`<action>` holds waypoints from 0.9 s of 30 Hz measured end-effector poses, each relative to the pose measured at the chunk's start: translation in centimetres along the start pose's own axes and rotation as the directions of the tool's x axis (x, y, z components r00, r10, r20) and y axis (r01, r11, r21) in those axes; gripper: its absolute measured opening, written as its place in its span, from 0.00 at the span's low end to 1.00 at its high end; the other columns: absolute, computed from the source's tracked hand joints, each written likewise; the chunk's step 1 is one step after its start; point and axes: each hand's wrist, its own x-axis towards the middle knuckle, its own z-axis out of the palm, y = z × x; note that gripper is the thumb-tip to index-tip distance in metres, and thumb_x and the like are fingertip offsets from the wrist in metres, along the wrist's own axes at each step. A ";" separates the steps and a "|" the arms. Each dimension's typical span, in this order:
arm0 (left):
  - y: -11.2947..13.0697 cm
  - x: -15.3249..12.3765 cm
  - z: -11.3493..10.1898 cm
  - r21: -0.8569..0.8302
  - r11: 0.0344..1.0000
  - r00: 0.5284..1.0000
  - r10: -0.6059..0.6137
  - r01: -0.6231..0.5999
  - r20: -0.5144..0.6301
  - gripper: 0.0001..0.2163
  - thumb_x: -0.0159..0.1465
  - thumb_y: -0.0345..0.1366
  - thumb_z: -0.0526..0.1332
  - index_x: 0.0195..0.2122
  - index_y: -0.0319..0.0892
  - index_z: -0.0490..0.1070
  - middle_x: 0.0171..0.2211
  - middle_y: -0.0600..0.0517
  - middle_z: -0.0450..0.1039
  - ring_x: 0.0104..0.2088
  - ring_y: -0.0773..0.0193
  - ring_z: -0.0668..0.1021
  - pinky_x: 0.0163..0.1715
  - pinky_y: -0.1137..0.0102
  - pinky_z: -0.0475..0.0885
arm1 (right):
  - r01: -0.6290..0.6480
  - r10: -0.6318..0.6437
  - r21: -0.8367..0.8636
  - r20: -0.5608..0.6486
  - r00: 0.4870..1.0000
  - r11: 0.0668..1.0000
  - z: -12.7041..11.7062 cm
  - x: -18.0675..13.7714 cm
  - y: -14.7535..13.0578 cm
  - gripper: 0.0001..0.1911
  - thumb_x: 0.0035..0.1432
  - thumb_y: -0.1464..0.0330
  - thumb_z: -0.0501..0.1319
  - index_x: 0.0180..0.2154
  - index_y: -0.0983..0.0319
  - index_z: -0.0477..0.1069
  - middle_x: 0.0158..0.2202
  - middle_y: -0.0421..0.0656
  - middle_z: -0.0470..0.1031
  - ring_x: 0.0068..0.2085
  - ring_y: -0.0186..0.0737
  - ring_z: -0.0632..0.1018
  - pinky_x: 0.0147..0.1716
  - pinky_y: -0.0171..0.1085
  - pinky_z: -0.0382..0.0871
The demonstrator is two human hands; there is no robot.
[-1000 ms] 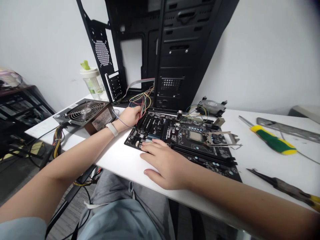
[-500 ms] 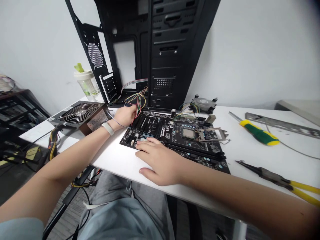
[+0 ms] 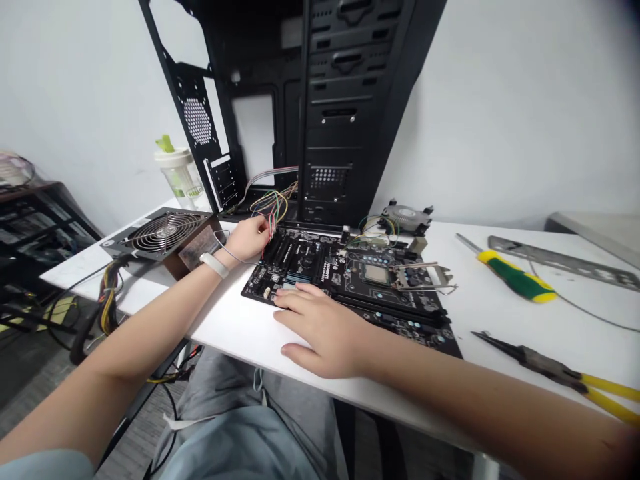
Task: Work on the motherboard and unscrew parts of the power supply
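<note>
A black motherboard lies on the white table in front of the computer case. At its far left corner, my left hand is closed round thin coloured wires that run out of the case; its fingertips are partly hidden. My right hand rests with its fingers stretched out over the near left edge of the board, by the heat sink. On the board's right half the metal processor bracket stands raised beside the bare processor.
The black computer case stands behind the board. Left are a power supply with hanging cables and a lidded cup. Right lie a screwdriver, pliers and a metal strip. A processor cooler sits behind the board.
The head view has shifted slightly, so the scene sits a little lower. My left hand stays at the wires and my right hand remains on the board's edge.
</note>
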 end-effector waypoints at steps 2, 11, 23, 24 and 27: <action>-0.2 0.0 0.0 -0.009 1.000 1.000 -0.012 0.012 0.014 0.16 0.68 0.46 0.61 0.47 0.37 0.72 0.43 0.49 0.76 0.43 0.64 0.79 0.46 0.63 0.79 | 0.007 -0.007 0.003 -0.015 1.000 1.000 0.0 0.0 0.0 0.19 0.64 0.60 0.59 0.46 0.69 0.75 0.53 0.57 0.74 0.56 0.50 0.73 0.62 0.51 0.62; -0.2 -1.9 -1.4 0.033 0.999 0.993 -0.009 0.005 0.115 0.15 0.67 0.46 0.61 0.44 0.37 0.73 0.42 0.49 0.76 0.44 0.63 0.78 0.49 0.62 0.77 | 0.001 0.000 0.031 -0.045 0.999 1.000 0.5 -0.4 0.1 0.20 0.65 0.60 0.58 0.48 0.69 0.75 0.55 0.58 0.73 0.61 0.50 0.71 0.65 0.53 0.60; -1.2 -12.0 -3.5 -0.043 0.997 0.989 0.073 -0.068 0.129 0.15 0.57 0.31 0.50 0.43 0.41 0.69 0.38 0.42 0.79 0.36 0.53 0.81 0.37 0.62 0.74 | -0.496 0.474 -0.135 -0.166 0.865 0.858 -5.9 3.4 4.3 0.18 0.68 0.74 0.48 0.49 0.66 0.75 0.52 0.52 0.75 0.54 0.41 0.76 0.59 0.48 0.70; -1.0 -12.7 -3.2 -0.041 0.997 0.991 0.071 -0.066 0.113 0.16 0.58 0.33 0.50 0.45 0.40 0.68 0.41 0.40 0.79 0.39 0.50 0.82 0.38 0.59 0.76 | -0.539 0.525 -0.158 -0.123 0.842 0.827 -6.1 4.4 5.2 0.14 0.68 0.72 0.53 0.47 0.67 0.75 0.50 0.50 0.75 0.53 0.40 0.76 0.59 0.48 0.70; -0.3 -14.6 -1.9 -0.056 0.993 0.993 0.107 -0.104 0.053 0.21 0.62 0.40 0.50 0.54 0.38 0.66 0.57 0.35 0.71 0.58 0.46 0.76 0.54 0.55 0.76 | -0.635 0.657 -0.235 0.019 0.754 0.736 -5.9 7.6 7.7 0.17 0.67 0.60 0.60 0.49 0.67 0.72 0.49 0.48 0.74 0.51 0.40 0.76 0.54 0.47 0.73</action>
